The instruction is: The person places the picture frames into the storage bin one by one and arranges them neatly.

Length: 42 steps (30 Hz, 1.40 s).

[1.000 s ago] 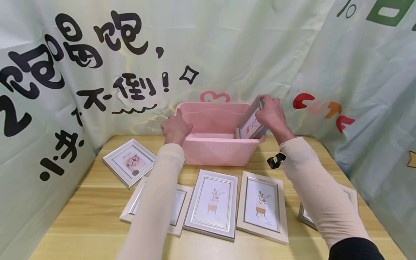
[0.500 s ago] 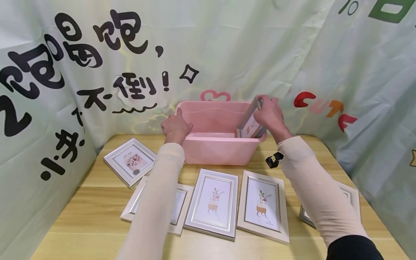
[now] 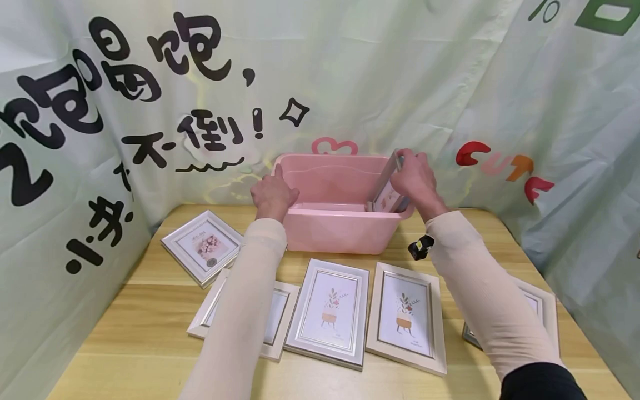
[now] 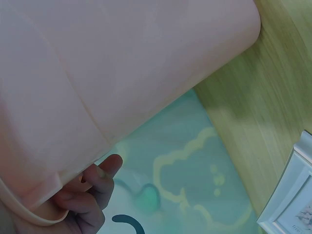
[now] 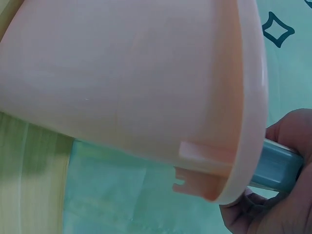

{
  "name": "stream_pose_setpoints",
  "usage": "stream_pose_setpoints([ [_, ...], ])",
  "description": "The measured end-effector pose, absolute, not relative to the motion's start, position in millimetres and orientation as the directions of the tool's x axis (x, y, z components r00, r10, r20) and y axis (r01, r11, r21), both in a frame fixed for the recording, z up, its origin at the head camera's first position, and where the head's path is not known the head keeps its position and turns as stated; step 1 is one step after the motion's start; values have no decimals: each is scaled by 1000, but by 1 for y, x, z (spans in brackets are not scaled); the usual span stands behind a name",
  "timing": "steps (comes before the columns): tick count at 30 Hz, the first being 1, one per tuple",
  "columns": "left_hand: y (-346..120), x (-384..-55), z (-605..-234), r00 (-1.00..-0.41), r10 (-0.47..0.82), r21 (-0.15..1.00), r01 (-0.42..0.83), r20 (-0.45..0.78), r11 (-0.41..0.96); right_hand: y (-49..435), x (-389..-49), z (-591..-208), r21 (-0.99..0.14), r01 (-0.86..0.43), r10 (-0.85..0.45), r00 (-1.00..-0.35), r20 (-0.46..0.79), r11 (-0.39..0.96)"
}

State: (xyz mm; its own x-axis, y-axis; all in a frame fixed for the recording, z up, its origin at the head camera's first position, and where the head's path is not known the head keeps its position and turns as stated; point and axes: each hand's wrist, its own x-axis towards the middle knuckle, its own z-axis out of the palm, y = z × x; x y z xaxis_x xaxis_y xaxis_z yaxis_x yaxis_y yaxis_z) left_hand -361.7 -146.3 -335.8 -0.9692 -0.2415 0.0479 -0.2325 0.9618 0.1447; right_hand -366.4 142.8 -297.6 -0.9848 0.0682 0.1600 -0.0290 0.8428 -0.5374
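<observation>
My left hand (image 3: 274, 194) grips the left end of the pink plastic bin (image 3: 340, 233); its curled fingers (image 4: 103, 183) show under the rim in the left wrist view. At the bin's right end, my right hand (image 3: 416, 176) holds the top of a picture frame (image 3: 388, 198) with a pinkish print. That frame leans against the right wall, partly inside the bin. Another grey edge shows behind it, so I cannot tell whether one frame or two are held. In the right wrist view, a grey-blue frame edge (image 5: 277, 166) sticks up past the rim between thumb and fingers.
On the wooden table (image 3: 145, 344) lie a silver frame with a flower print (image 3: 204, 247), a cream frame (image 3: 275, 322) under the left sleeve, a silver plant-print frame (image 3: 327, 314), a cream plant-print frame (image 3: 406, 318), and frames (image 3: 542, 303) partly hidden by the right sleeve.
The picture frame and my right hand have sunk slightly lower at the bin's right end. My left hand keeps its place on the rim. The head view has shifted slightly.
</observation>
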Motion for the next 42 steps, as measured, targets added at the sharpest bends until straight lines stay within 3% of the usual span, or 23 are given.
stream_pose_setpoints([
  [30, -145, -362, -335, -967, -248, 151, -237, 53, 960, 137, -369, -310, -512, -54, 44, -983, 177, 857],
  [42, -146, -363, -335, -966, -252, 155, -241, 55, 958, 135, -369, -307, -499, -27, 35, -993, 115, 866],
])
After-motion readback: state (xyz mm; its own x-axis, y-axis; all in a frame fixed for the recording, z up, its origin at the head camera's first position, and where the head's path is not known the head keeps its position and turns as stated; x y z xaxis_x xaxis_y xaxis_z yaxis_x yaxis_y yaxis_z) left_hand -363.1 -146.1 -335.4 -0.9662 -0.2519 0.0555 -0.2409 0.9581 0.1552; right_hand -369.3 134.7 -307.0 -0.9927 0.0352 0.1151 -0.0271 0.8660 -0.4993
